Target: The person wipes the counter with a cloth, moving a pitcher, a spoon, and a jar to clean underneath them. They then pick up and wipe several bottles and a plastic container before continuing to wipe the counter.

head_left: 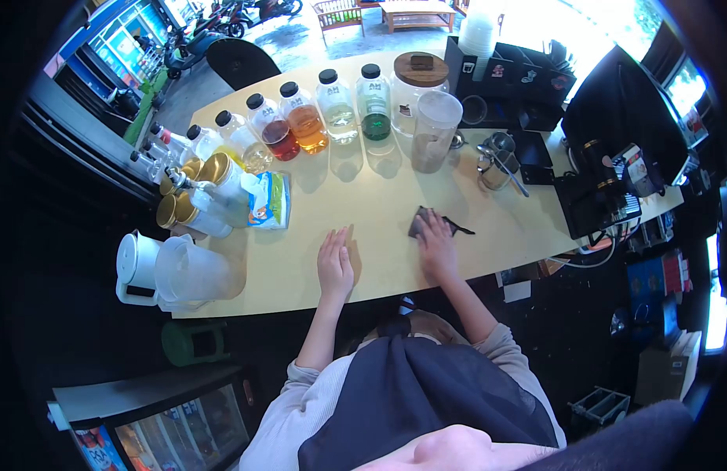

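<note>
My right hand (435, 250) presses on a small dark grey cloth (417, 224) on the pale table (371, 208), its fingers over the cloth. A thin black strip (463, 229) sticks out to the right of the fingers. How far the fingers curl round the cloth is partly hidden. Near the table's front edge, my left hand (335, 262) rests on its side with straight fingers and holds nothing. Left of it lies a blue-green tissue pack (269, 202).
Black-capped bottles, including a red drink bottle (275, 135) and a green drink bottle (374, 110), line the back. Plastic pitchers (194, 271) stand at the left edge. A clear container (436, 133), a metal-tool cup (498, 169) and a black monitor (622, 118) are to the right.
</note>
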`<state>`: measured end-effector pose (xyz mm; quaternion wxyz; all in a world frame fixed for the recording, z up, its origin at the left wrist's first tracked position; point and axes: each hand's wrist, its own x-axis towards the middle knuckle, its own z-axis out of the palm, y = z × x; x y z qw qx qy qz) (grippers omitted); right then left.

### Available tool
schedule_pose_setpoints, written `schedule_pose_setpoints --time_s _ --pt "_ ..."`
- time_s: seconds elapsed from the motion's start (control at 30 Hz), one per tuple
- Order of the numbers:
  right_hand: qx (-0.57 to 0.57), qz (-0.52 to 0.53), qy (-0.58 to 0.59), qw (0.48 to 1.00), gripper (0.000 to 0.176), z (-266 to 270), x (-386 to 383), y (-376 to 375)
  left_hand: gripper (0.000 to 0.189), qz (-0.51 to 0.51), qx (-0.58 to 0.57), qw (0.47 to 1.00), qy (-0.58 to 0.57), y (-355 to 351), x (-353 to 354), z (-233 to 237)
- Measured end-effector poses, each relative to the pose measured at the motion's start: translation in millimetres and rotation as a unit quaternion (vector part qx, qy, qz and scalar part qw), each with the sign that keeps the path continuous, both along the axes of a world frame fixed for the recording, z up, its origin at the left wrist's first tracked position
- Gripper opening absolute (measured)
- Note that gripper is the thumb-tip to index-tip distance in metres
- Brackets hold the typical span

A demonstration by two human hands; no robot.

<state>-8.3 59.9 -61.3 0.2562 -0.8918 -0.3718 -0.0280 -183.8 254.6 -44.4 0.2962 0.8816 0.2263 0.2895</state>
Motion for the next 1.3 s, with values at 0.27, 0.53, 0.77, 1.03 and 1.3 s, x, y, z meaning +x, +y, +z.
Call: schedule_pose_setpoints --time_s 0.27,0.53,0.77,1.03,1.3 --pt "0.034 0.255 -0.027 0.966 0.043 18 -57 63 0.043 0.029 0.002 1.0 0.004 6 -13 -1" --pt "0.009 0.339 0.077 0.937 0.039 24 -38 -15 0.042 0.029 -0.007 0.999 0.012 8 -2 -3" --pt "0.048 0.137 0.039 0.989 0.039 11 28 -28 0.043 0.02 -0.016 1.0 0.013 3 7 2" --pt "0.04 0.215 0.002 0.976 0.042 13 21 61 0.043 0.035 -0.012 0.999 0.018 2 -4 -3" --pt "0.024 0.332 0.035 0.942 0.041 17 -15 8 0.043 0.029 -0.016 0.999 0.02 3 11 -7"
